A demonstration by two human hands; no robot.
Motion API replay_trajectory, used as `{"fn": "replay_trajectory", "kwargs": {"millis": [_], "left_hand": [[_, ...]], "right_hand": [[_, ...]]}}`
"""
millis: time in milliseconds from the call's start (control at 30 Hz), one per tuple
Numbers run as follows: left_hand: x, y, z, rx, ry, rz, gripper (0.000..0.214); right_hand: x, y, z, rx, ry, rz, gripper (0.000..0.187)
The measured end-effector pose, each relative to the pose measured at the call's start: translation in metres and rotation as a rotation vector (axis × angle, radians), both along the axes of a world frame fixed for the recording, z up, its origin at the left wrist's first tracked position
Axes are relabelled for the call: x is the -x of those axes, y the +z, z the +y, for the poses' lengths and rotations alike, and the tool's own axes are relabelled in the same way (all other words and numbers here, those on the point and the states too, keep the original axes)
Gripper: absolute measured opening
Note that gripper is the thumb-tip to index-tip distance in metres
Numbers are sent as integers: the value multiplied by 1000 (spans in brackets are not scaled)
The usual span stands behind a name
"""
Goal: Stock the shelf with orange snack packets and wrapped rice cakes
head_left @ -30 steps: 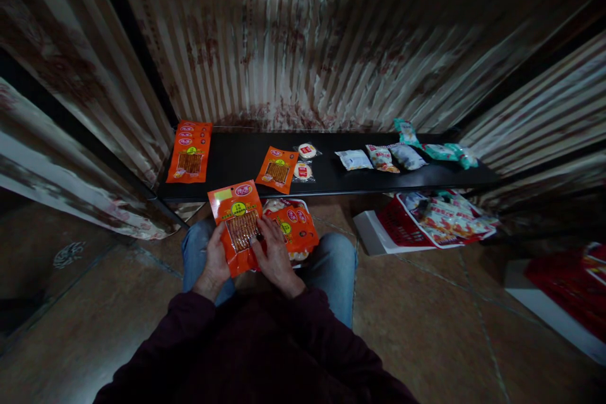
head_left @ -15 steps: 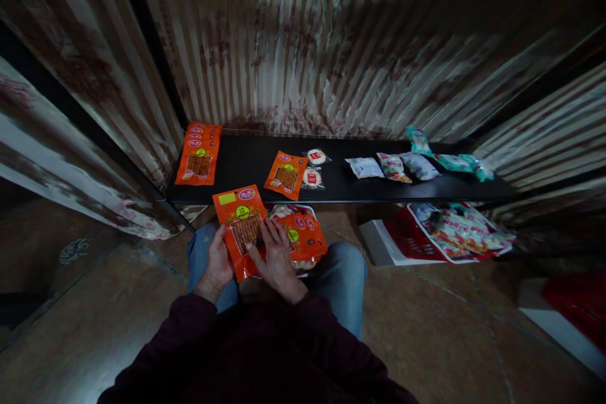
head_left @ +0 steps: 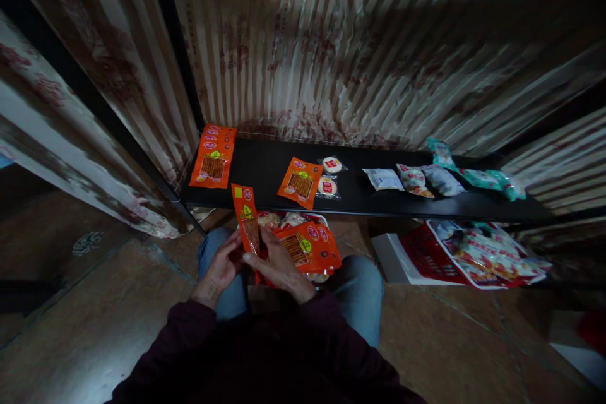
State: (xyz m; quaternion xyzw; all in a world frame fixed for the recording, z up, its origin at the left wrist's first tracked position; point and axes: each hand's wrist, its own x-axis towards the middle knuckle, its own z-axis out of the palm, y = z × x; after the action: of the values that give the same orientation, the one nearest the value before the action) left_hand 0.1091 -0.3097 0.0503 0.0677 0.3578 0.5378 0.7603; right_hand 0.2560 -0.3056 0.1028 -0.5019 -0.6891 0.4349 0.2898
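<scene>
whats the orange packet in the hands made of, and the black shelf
The orange packet: probably thin plastic film, slightly glossy, judging by its shiny, seemingly clear window. The black shelf: smooth and dark with a straight edge, perhaps painted metal or coated board.

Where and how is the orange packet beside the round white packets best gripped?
Probably by its near edge, pinched from the front: the orange packet lies flat, its near corner at the front edge of the shelf, while the round white packets crowd its right side.
</scene>
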Motion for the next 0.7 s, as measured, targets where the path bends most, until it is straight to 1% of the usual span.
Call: {"fn": "replay_trajectory", "kwargs": {"millis": [67, 133, 200, 300, 400, 467, 600, 700], "left_hand": [[-2, 5, 1, -57, -26, 51, 42], [-5, 10, 2, -115, -38, 95, 50], [-7, 16, 5, -164, -27, 162, 52], [-8, 19, 9, -208, 3, 272, 52], [-5, 19, 14, -223, 40, 345, 53], [-2, 19, 17, -227, 57, 379, 53], [5, 18, 22, -215, 90, 422, 52], [10, 17, 26, -146, 103, 387, 51]], "right_hand": [[3, 6, 3, 41, 49, 63, 66], [6, 11, 6, 103, 83, 105, 63], [8, 15, 9, 168, 96, 157, 59], [10, 18, 12, 226, 97, 246, 47], [12, 17, 15, 231, 75, 284, 35], [13, 13, 17, 217, 55, 299, 31], [18, 4, 21, 233, 2, 349, 35], [20, 1, 23, 241, -47, 377, 39]]}}
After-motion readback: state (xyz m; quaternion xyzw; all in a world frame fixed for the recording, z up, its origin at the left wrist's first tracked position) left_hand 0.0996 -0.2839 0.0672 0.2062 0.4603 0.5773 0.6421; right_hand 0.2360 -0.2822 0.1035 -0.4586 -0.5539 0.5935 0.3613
